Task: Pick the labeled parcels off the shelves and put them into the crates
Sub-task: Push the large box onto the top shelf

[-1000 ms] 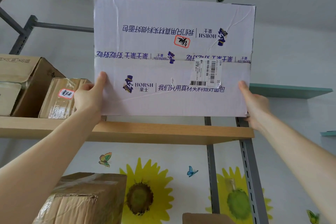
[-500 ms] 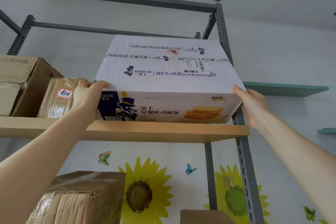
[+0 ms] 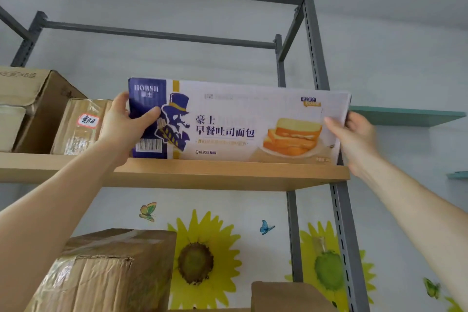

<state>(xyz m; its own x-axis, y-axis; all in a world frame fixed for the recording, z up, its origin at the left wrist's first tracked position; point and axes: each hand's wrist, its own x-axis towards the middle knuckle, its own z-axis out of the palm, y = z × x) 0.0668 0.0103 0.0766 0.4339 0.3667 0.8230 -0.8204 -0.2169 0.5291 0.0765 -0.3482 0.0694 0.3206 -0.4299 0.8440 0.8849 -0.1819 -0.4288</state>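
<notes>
Where box rests, wooden shelf, sunflower wall

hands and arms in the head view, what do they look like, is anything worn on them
Both are bare. The left hand and right hand have no gloves, and no rings show. The left forearm and right forearm run uncovered to the picture's edges: no sleeve, watch or bracelet in sight. The right hand is slightly blurred.

The white bread box has tipped down onto the wooden shelf, printed front now showing.
</notes>
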